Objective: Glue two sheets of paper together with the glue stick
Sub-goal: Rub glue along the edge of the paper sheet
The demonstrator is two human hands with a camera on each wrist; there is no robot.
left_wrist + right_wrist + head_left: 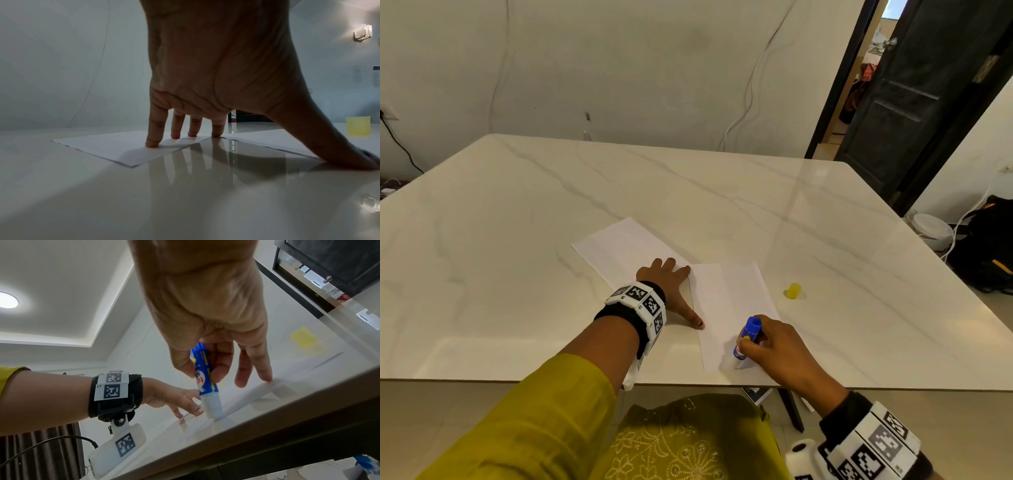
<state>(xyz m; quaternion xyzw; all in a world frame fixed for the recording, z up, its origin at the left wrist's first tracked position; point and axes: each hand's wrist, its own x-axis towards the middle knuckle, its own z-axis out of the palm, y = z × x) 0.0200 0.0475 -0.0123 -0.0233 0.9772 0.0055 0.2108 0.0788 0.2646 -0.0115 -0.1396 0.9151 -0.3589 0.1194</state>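
Here the right hand has its grip clamped round the one glue stick, thumb and fingers pinching the blue barrel, whose long axis stands nearly upright with the glue end down on the near sheet. That sheet runs lengthwise away from the stick toward the far side of the desk, so the coming stroke probably goes up along it. The left hand lies left of the stick, fingers straight and spread: fingertips press the far sheet, while the thumb reaches to the near sheet's left edge. There are two sheets, meeting at a corner, one stick, and one yellow cap lying right of the near sheet, beyond the stick.
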